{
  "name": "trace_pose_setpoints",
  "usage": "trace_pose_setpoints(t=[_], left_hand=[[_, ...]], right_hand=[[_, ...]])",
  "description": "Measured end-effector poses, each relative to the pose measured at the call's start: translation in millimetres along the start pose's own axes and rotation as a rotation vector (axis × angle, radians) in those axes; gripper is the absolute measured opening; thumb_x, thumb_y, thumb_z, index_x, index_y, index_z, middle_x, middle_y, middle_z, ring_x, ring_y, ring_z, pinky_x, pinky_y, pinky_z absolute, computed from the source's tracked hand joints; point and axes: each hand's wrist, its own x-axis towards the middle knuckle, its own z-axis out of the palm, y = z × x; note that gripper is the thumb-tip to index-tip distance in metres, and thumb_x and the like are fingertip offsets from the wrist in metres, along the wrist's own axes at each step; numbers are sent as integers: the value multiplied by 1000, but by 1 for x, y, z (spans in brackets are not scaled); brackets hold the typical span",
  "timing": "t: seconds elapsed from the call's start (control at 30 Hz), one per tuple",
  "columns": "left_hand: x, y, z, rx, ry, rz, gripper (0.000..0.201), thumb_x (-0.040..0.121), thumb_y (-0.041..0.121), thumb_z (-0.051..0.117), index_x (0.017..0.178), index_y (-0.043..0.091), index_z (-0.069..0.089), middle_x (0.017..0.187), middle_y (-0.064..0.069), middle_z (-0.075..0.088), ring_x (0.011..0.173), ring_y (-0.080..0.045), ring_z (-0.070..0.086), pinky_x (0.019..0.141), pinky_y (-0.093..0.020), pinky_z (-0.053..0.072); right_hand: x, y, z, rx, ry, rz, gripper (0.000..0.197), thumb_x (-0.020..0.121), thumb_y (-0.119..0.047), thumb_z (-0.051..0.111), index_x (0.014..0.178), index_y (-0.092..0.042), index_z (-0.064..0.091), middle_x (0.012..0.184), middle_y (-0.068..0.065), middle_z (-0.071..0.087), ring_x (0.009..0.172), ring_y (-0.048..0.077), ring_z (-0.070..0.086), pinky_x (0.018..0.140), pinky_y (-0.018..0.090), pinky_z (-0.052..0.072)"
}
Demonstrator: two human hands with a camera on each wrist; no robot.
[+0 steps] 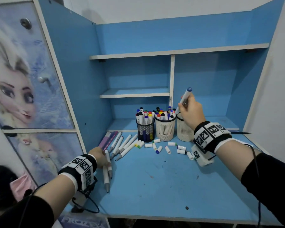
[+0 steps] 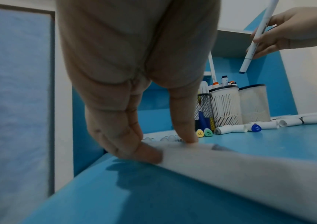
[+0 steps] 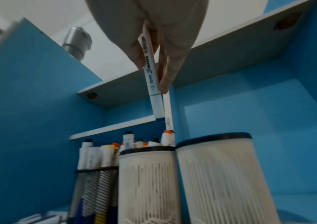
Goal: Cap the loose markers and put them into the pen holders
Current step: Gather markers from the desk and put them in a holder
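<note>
1. Cabinet door (image 1: 23, 79): printed with a cartoon figure, set at the far left beside the blue desk (image 1: 155, 186).
2. Left hand (image 1: 99, 157): lowered to the desk's left edge, fingers curled down onto an uncapped marker (image 1: 108, 159); in the left wrist view a fingertip (image 2: 189, 136) is pressed on the white barrel. A second uncapped marker (image 1: 106, 178) lies touching the first, nearer the desk front.
3. Loose markers (image 1: 122, 144): a fanned row of white barrels without caps, with pink and purple pens (image 1: 108, 140) alongside at the left wall.
4. Black mesh holder (image 1: 145, 129): filled with capped markers, upright at the back of the desk.
5. Loose caps (image 1: 167, 148): scattered white caps in front of the holders, some with coloured ends.
6. Middle white holder (image 1: 165, 128): filled with capped markers, touching the holders either side.
7. Right white holder (image 1: 184, 130): partly hidden by the right hand; contents cannot be told.
8. Right hand (image 1: 190, 111): raised above the right white holder, fingers clamped on a blue-capped marker (image 1: 183, 99), held tilted, lower end just over the holder rims.
9. Dark pencil (image 1: 240, 133): lying at the desk's far right.
</note>
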Motion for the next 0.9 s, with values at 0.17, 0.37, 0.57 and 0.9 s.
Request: trace_pose_setpoints(t=[0.17, 0.37, 0.57, 0.9], left_hand=[[3, -5, -5, -101, 6, -82, 36, 65, 19, 85, 79, 11, 52, 87, -10, 61, 79, -24, 62, 78, -35, 57], [12, -15, -5, -229, -16, -123, 39, 63, 15, 87, 91, 1, 63, 76, -8, 64, 73, -23, 62, 71, -31, 57], [3, -15, -9, -328, -68, -120, 15, 77, -6, 70, 73, 2, 58, 64, -10, 56, 55, -19, 54, 35, -20, 47], [-29, 8, -39, -799, -124, 257, 20, 81, -18, 57, 86, 0, 62, 79, -16, 55, 54, -14, 64, 53, -20, 56]], right_hand=[[9, 26, 5, 2, 148, 13, 32, 90, -8, 54, 120, -4, 43, 104, 19, 59, 92, 34, 61, 83, 43, 51], [0, 47, 6, -27, 168, 64, 78, 88, 3, 50, 148, -25, 10, 92, 11, 58, 65, 30, 56, 62, 35, 48], [5, 73, 6, -187, 96, 67, 63, 87, 4, 52, 140, -22, 29, 88, 16, 57, 77, 37, 59, 66, 34, 44], [13, 86, -1, -264, -40, 97, 27, 84, 3, 51, 109, -1, 63, 106, 20, 64, 101, 33, 58, 85, 30, 42]])
